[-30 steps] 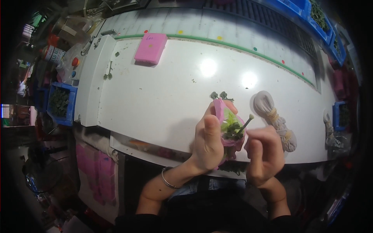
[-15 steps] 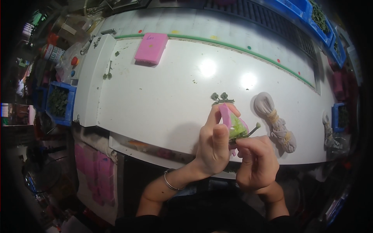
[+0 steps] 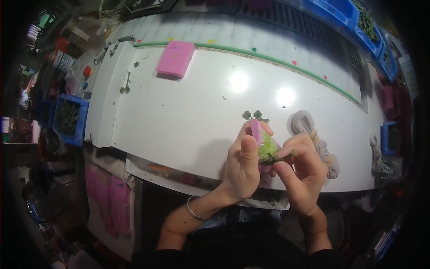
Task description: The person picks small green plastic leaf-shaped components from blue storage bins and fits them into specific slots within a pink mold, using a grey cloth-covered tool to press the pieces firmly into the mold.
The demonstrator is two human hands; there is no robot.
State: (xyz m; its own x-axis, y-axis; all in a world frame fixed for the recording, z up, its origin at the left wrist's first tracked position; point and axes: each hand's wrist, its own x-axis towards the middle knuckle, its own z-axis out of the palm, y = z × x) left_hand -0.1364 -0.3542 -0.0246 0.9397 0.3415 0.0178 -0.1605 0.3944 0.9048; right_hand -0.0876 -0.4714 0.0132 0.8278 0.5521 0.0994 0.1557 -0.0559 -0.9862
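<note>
Over the table [image 3: 192, 107] near its close edge, the left hand [image 3: 242, 166] curls round a pink bundle [image 3: 267, 149] while the right hand [image 3: 307, 177] pinches a stem [image 3: 283, 157]. The bundle looks light, soft, easily bruised, best cradled by its wrap [image 3: 255, 130].

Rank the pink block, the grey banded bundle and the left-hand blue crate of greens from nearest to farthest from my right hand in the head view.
From the right hand:
1. Grey banded bundle: just beyond, partly behind it.
2. Pink block: left, farther up the white worktop.
3. Blue crate of greens: far left.
</note>
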